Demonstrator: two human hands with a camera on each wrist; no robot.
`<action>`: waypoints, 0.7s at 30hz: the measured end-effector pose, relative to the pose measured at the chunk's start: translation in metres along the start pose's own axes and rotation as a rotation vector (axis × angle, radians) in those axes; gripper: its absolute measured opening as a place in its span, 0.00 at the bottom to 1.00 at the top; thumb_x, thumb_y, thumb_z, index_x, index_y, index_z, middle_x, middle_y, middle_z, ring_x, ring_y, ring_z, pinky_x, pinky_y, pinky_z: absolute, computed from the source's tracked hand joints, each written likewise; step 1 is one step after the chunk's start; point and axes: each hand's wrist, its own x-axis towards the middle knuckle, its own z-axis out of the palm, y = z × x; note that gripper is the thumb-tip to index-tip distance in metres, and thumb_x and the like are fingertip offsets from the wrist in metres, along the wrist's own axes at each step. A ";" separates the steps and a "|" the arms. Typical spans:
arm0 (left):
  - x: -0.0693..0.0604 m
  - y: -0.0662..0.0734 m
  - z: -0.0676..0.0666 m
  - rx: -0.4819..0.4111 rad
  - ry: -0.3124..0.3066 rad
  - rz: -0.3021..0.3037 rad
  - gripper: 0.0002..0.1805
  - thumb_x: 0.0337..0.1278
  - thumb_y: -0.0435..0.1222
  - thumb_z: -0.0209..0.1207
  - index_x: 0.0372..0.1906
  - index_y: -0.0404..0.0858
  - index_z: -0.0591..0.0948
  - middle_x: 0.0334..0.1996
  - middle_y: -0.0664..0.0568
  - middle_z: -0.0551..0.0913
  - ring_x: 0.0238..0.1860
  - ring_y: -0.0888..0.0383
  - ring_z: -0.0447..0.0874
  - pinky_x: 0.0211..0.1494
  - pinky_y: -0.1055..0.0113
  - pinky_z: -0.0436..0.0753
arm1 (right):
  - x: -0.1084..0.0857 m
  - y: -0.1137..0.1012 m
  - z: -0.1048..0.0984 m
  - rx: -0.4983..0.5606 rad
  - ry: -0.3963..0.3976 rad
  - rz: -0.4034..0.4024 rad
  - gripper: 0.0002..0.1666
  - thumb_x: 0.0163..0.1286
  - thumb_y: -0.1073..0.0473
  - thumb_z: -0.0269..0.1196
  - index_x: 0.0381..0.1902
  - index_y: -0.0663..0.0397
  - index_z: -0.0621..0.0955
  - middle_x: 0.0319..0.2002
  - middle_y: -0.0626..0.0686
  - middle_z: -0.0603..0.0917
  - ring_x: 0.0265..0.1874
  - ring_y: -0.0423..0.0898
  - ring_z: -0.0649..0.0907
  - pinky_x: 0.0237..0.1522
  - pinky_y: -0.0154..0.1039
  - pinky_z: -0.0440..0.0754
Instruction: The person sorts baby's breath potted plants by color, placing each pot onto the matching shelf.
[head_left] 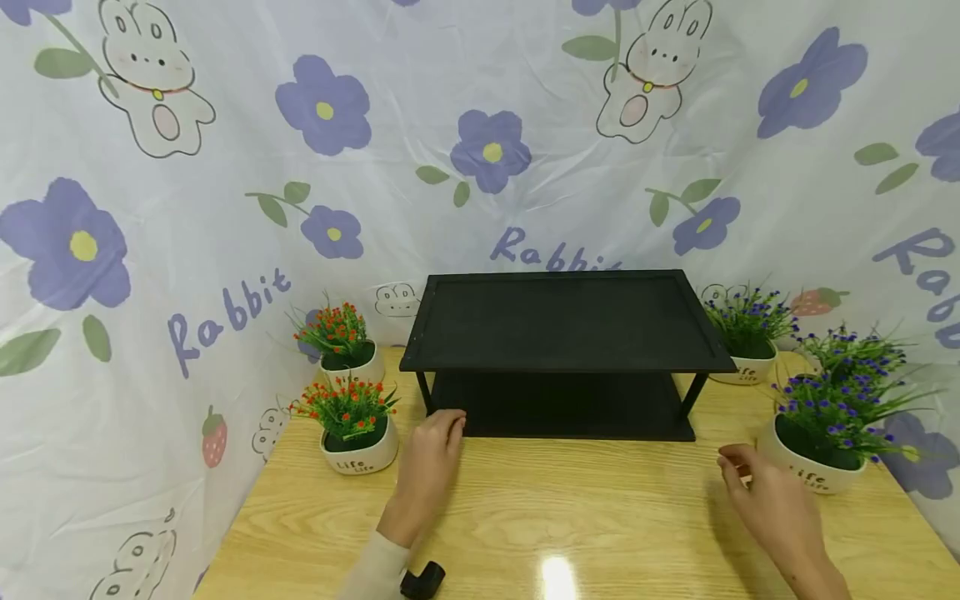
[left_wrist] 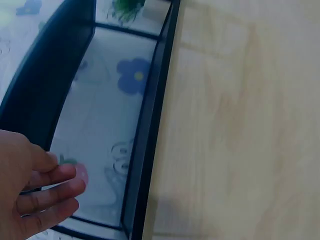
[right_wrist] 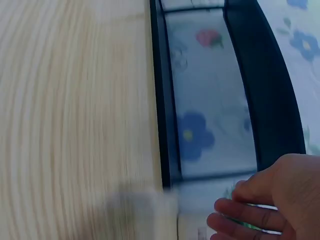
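Observation:
A black two-tier rack (head_left: 566, 321) stands on the wooden table against the cloth backdrop. My left hand (head_left: 435, 450) is at the rack's front left corner, by the lower board (head_left: 562, 408). In the left wrist view, the fingers (left_wrist: 50, 195) are slightly bent and appear to hold nothing; whether they touch the rack I cannot tell. My right hand (head_left: 776, 504) hovers apart from the rack, in front of its right end and beside a purple-flowered pot plant (head_left: 813, 475). Its fingers (right_wrist: 245, 212) are loosely bent around nothing.
Two orange-flowered pot plants (head_left: 360, 454) stand left of the rack. At the right, more purple-flowered pot plants (head_left: 742, 371) stand beside and behind my right hand. A floral rabbit-print cloth (head_left: 405, 83) hangs behind the table (head_left: 510, 508).

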 end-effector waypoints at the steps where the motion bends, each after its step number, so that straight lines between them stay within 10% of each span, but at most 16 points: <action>1: 0.003 -0.003 0.000 -0.017 0.005 -0.022 0.06 0.72 0.31 0.66 0.47 0.36 0.90 0.41 0.48 0.93 0.42 0.52 0.94 0.43 0.59 0.93 | -0.001 0.008 -0.004 -0.005 0.015 0.006 0.10 0.72 0.64 0.70 0.48 0.62 0.88 0.33 0.62 0.91 0.19 0.48 0.83 0.14 0.39 0.70; 14: 0.015 -0.027 0.003 -0.064 -0.003 -0.373 0.26 0.81 0.38 0.58 0.71 0.25 0.70 0.61 0.31 0.77 0.58 0.35 0.83 0.56 0.42 0.88 | -0.014 0.091 -0.054 -0.054 -0.143 0.437 0.31 0.81 0.46 0.61 0.52 0.76 0.80 0.45 0.74 0.85 0.37 0.67 0.86 0.34 0.57 0.83; 21: 0.024 -0.036 0.009 -0.252 -0.032 -0.475 0.37 0.83 0.40 0.55 0.84 0.32 0.56 0.79 0.31 0.65 0.78 0.34 0.69 0.74 0.36 0.75 | -0.001 0.117 -0.046 0.160 -0.184 0.571 0.65 0.78 0.35 0.61 0.78 0.88 0.46 0.73 0.90 0.52 0.64 0.87 0.67 0.55 0.76 0.78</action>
